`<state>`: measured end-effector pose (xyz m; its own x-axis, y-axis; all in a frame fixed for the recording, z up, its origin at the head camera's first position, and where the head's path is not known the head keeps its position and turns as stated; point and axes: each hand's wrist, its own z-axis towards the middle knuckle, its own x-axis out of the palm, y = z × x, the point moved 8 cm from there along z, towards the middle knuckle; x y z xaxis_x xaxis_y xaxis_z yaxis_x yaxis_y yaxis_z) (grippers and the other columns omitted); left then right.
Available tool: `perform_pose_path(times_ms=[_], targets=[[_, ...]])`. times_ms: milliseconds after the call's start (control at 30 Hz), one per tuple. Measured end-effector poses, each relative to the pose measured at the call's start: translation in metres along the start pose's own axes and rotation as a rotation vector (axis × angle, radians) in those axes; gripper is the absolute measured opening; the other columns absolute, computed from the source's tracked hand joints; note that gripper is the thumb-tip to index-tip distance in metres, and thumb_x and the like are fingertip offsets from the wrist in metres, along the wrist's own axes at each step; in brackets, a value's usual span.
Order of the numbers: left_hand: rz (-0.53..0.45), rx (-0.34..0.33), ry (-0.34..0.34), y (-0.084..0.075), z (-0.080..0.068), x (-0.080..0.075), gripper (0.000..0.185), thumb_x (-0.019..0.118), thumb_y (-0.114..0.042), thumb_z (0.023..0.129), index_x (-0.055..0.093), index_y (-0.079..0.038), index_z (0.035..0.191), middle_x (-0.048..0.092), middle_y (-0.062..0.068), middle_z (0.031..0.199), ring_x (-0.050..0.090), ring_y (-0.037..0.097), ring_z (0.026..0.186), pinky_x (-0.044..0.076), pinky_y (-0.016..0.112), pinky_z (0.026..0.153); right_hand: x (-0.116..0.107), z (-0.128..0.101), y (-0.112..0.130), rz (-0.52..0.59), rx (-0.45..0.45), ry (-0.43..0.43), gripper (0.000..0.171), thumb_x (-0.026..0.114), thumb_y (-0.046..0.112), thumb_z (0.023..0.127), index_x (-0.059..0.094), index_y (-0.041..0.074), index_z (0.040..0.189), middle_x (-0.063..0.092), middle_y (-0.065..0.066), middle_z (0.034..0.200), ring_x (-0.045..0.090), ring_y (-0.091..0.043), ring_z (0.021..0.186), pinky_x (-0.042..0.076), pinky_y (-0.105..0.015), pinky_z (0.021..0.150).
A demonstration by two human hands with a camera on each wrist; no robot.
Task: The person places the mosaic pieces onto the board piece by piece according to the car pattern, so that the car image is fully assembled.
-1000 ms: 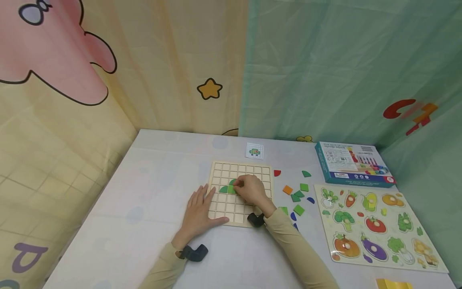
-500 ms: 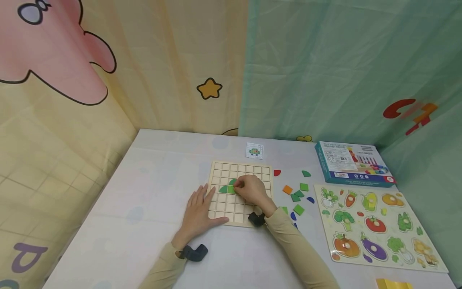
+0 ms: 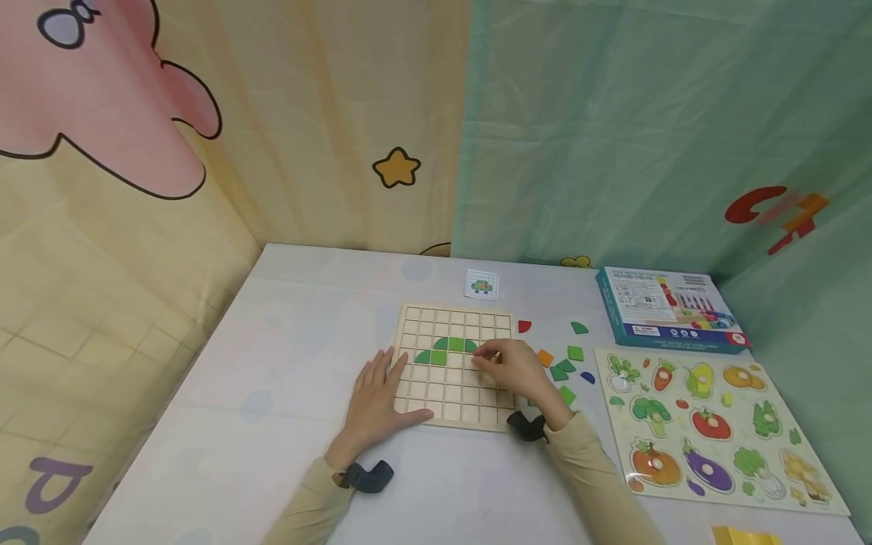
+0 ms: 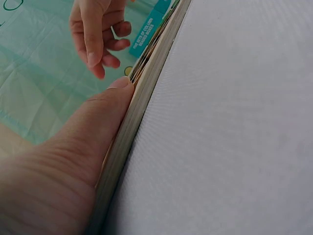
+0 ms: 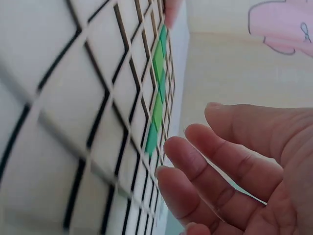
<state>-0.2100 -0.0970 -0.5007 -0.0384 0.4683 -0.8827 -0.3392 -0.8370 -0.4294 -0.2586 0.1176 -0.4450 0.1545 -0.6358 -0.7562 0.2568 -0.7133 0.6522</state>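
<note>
A wooden grid board (image 3: 436, 390) lies on the white table, with several green pieces (image 3: 446, 350) forming a dome in its upper rows. My left hand (image 3: 384, 387) rests flat on the board's left edge; in the left wrist view its thumb (image 4: 115, 100) presses against the board's side (image 4: 146, 81). My right hand (image 3: 493, 358) hovers over the board's right side, just right of the green pieces, fingers loosely curved and empty. The right wrist view shows those relaxed fingers (image 5: 215, 166) above the grid (image 5: 98, 93), with the green pieces (image 5: 156, 93) beyond.
Loose red (image 3: 523, 326), orange (image 3: 543, 357), green (image 3: 574, 353) and blue (image 3: 587, 377) pieces lie right of the board. A vegetable peg puzzle (image 3: 715, 469) and a blue box (image 3: 668, 309) sit further right. A small picture card (image 3: 481, 285) lies behind the board.
My right hand has let go of the green pieces and drawn away to the right, uncovering the green dome. The left hand has stayed put.
</note>
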Motion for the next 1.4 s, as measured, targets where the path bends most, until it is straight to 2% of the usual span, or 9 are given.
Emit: perform_pose_path(times_ms=[267,500,900,1400], targets=[[-0.008,-0.005,0.01,0.0,0.0,0.0,0.108,0.068,-0.068,0.07,0.028,-0.006,0.149,0.017,0.019,0.154,0.008,0.033,0.142,0.006,0.047,0.113,-0.049,-0.023,-0.047,-0.029,0.121,-0.122,0.016,0.068,0.021,0.089,0.073,0.007,0.097,0.065,0.001,0.079,0.052,-0.017,0.066,0.044,-0.03,0.054],[-0.01,-0.009,0.011,0.0,0.0,-0.001,0.108,0.068,-0.068,0.07,0.027,-0.007,0.149,0.017,0.018,0.154,0.008,0.032,0.142,0.006,0.046,0.113,-0.074,-0.037,-0.078,-0.071,0.212,-0.119,0.02,0.067,0.022,0.09,0.07,0.005,0.099,0.066,-0.003,0.082,0.053,-0.02,0.068,0.045,-0.03,0.055],[-0.009,-0.006,0.005,0.0,0.0,-0.001,0.108,0.067,-0.069,0.07,0.028,-0.007,0.149,0.017,0.018,0.154,0.009,0.033,0.141,0.008,0.047,0.113,-0.064,-0.033,-0.099,-0.144,0.311,-0.061,0.028,0.073,0.022,0.084,0.07,0.001,0.103,0.061,-0.005,0.082,0.051,-0.021,0.07,0.041,-0.03,0.057],[-0.018,-0.008,0.003,-0.002,0.0,-0.002,0.107,0.069,-0.067,0.07,0.029,-0.006,0.149,0.018,0.019,0.154,0.009,0.033,0.142,0.007,0.047,0.113,-0.058,-0.028,-0.099,-0.181,0.349,-0.05,0.025,0.074,0.02,0.083,0.068,0.001,0.099,0.061,-0.007,0.082,0.052,-0.023,0.071,0.043,-0.032,0.058]])
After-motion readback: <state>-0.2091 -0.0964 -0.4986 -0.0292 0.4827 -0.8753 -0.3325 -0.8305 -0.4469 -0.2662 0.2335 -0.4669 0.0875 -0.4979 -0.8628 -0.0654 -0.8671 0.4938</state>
